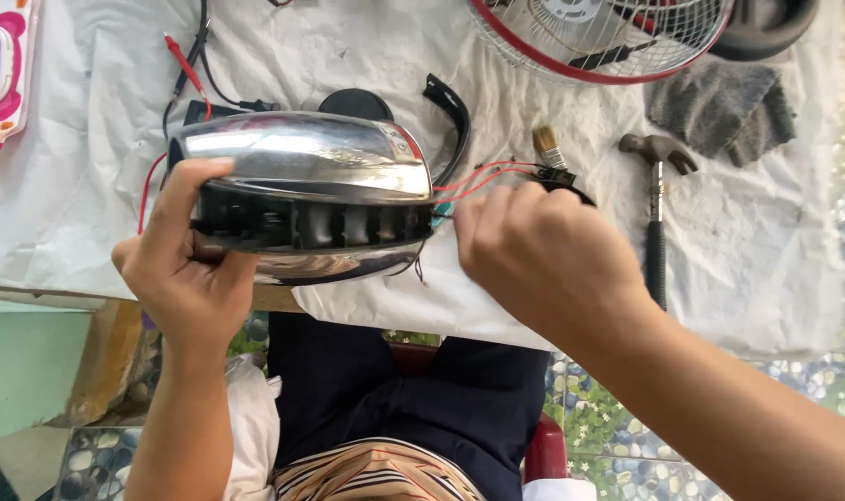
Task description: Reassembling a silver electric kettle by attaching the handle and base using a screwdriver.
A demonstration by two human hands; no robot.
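My left hand (186, 264) grips the left end of a shiny steel electric kettle body (302, 167), held on its side with its black ribbed base rim (316, 225) facing me. Red wires (483, 176) run from the kettle's right end to a small black part (557, 176). My right hand (534, 246) is closed on those wires right beside the kettle's base. The kettle's black handle (450, 111) curves away behind it.
A white cloth (747, 250) covers the table. On it lie a hammer (657, 213), a small brush (546, 147), a grey rag (724, 107), red and black probe leads (189, 70) and a red-rimmed fan grille (608, 37). My lap is below the table edge.
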